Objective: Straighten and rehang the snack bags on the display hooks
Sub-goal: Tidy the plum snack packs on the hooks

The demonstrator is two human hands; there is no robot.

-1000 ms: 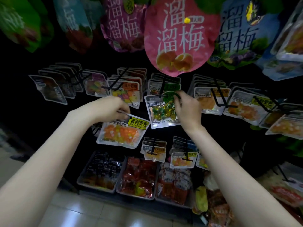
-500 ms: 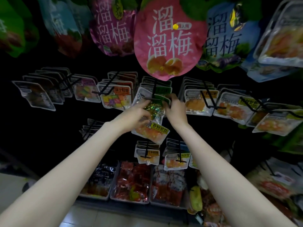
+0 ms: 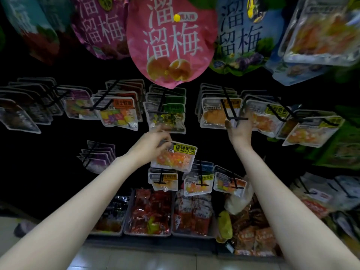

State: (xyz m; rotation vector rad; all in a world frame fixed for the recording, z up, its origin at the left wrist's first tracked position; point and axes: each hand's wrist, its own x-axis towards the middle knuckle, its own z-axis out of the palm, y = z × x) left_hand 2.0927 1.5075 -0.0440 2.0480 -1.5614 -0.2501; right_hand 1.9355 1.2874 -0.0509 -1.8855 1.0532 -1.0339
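**Left hand holds a snack bag, right hand open by the hooks**

The left hand (image 3: 153,142) pinches the top edge of a clear snack bag (image 3: 174,158) with orange sweets and a yellow label, holding it off the rack, below a hanging green-label bag (image 3: 167,118). The right hand (image 3: 238,131) is raised to the right, fingers relaxed and gripping nothing, just under a black hook (image 3: 230,112) carrying orange bags (image 3: 213,115). A big pink bag (image 3: 171,41) hangs above. Bins of red packets (image 3: 151,211) sit near the floor.
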